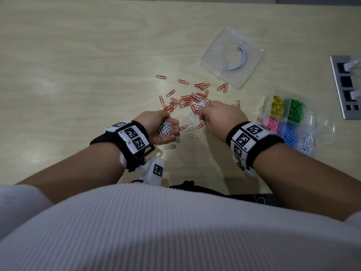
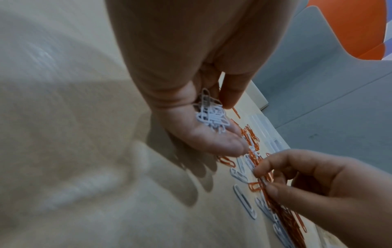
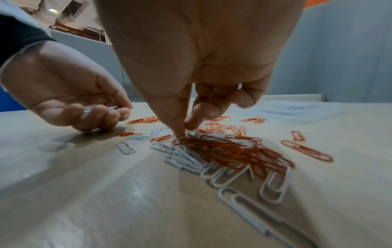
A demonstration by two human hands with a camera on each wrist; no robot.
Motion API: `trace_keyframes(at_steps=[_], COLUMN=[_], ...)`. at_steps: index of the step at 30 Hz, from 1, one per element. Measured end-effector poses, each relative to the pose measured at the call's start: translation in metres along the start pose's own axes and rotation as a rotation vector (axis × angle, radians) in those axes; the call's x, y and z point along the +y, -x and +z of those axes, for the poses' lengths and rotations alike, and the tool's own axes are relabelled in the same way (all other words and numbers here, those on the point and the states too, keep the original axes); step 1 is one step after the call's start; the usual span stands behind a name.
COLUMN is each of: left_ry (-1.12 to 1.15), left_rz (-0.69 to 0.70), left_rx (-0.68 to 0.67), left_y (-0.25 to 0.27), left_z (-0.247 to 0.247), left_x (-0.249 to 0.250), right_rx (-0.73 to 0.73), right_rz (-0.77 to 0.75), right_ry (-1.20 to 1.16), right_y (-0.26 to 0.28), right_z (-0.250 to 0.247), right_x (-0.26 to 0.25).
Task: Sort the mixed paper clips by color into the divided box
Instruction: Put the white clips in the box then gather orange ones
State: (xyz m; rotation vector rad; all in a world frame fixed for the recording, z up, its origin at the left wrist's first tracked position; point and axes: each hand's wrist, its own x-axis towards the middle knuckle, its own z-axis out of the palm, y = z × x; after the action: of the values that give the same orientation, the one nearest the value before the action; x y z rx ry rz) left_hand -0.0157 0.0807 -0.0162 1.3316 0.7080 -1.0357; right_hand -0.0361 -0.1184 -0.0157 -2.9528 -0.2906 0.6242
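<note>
Orange and white paper clips (image 1: 187,102) lie mixed in a loose pile mid-table. My left hand (image 1: 170,126) is cupped just left of the pile, palm up, fingers curled round a bunch of white clips (image 2: 212,115). My right hand (image 1: 204,119) reaches down into the near side of the pile (image 3: 229,151). Its thumb and index fingertips (image 3: 180,132) pinch a paper clip there; I cannot tell the clip's colour. The clear divided box (image 1: 263,106) stands to the right, holding yellow, green, pink, blue and white clips in separate compartments.
The box's clear lid (image 1: 231,57) lies beyond the pile at the back right. A grey socket panel (image 1: 345,87) is set into the table at the far right. Bare tabletop (image 1: 78,75) stretches to the left.
</note>
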Motion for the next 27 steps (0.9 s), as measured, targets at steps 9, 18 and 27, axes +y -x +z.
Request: trace_keyframes(at_steps=[9, 18, 27], left_ry=[-0.018, -0.099, -0.104], left_rz=[-0.006, -0.012, 0.032], left_rx=[0.005, 0.017, -0.023], left_y=[-0.001, -0.002, 0.003], left_z=[0.006, 0.007, 0.018], left_x=[0.001, 0.0, 0.001], right_rx=[-0.115, -0.068, 0.098], right_rz=[-0.123, -0.139, -0.139], right_ry=[0.053, 0.1, -0.397], right_y=[0.014, 0.013, 0.002], right_z=[0.005, 0.006, -0.006], right_x=[-0.025, -0.036, -0.043])
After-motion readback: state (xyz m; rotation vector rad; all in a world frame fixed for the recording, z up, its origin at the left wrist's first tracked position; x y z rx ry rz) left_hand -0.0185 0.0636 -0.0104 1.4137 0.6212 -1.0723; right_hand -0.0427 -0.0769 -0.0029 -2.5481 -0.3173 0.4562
